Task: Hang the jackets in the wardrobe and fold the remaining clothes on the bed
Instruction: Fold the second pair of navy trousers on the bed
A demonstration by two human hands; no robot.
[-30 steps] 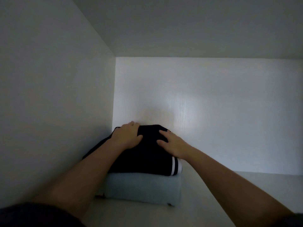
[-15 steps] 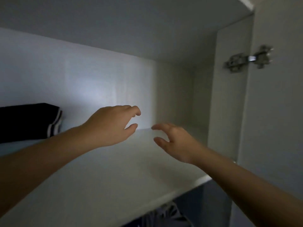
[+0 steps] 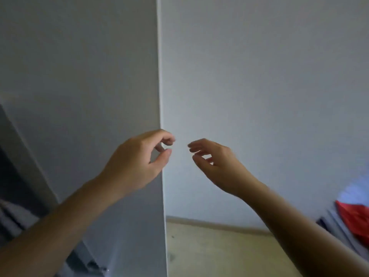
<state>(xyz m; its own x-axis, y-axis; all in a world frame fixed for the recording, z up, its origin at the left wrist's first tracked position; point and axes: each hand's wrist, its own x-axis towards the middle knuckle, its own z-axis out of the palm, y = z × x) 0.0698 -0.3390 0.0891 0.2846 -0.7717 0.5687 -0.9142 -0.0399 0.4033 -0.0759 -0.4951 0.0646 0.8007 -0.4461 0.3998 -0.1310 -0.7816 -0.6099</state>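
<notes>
Left hand hangs loosely curled and empty before the edge of the open wardrobe door in the head view; right hand, relaxed and also empty, hovers just beside it. Both seem free to fetch more clothes: a blurred red garment lies at far right, apparently on the bed.
</notes>
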